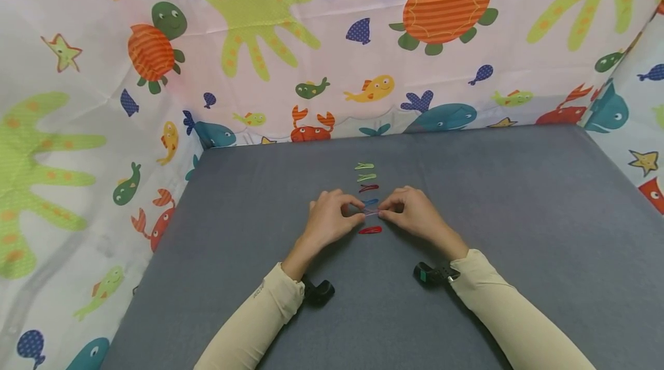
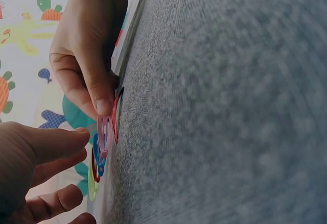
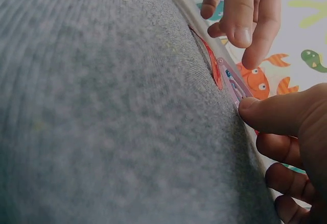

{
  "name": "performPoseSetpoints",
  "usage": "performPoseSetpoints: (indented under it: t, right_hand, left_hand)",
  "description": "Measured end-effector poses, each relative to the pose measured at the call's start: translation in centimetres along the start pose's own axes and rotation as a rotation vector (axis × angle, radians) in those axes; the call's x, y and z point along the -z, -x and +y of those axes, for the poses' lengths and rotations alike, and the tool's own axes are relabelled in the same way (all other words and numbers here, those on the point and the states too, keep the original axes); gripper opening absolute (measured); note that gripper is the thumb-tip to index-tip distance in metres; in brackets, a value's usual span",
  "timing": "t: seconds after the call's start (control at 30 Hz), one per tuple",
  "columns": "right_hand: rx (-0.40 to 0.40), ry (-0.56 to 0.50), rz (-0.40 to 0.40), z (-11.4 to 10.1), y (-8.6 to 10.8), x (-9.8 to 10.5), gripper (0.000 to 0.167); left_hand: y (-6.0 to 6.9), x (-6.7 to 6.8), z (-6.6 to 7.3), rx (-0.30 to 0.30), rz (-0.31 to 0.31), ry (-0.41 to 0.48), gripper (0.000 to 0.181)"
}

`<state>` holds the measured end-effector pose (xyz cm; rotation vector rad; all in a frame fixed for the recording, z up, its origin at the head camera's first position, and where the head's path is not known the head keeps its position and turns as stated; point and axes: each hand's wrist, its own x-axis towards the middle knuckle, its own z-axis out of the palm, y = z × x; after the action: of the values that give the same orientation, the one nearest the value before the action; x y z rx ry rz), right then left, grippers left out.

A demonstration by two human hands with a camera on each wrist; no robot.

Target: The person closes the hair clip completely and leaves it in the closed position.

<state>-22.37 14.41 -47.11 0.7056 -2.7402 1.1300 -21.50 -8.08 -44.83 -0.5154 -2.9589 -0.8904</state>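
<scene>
A pink snap hair clip (image 1: pixel 371 212) is pinched at one end by my right hand (image 1: pixel 416 213), between thumb and fingers. At its other end my left hand (image 1: pixel 330 214) has thumb and fingers apart; in the left wrist view the left thumb (image 2: pixel 61 143) is close to the pink clip (image 2: pixel 104 132) without gripping it. A red hair clip (image 1: pixel 370 230) lies nearer the person. Just beyond the pink one is a blue clip (image 1: pixel 370 202), then a dark red clip (image 1: pixel 369 188) and two green clips (image 1: pixel 366 177), forming a column.
A grey cloth (image 1: pixel 249 214) covers the flat surface. Behind and at the sides hangs a white curtain (image 1: pixel 290 99) printed with sea animals. Black wrist devices sit under the left wrist (image 1: pixel 319 293) and by the right wrist (image 1: pixel 429 274).
</scene>
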Motion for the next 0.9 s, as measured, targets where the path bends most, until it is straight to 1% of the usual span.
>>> performPoseSetpoints:
  t: [0.23,0.57,0.9]
  right_hand:
    - [0.001,-0.035,0.017,-0.15,-0.03,0.09,0.006]
    - [-0.001,-0.054,0.036,-0.5,0.09,0.29,0.007]
    - [0.01,-0.091,0.06,-0.71,0.17,0.37,0.009]
  left_hand:
    - [0.03,0.04,0.03,0.0,-0.004,-0.005,0.023]
    - [0.08,0.08,0.02,0.011,-0.014,-0.022,0.029]
    - [0.16,0.25,0.16,0.002,-0.006,-0.004,0.028]
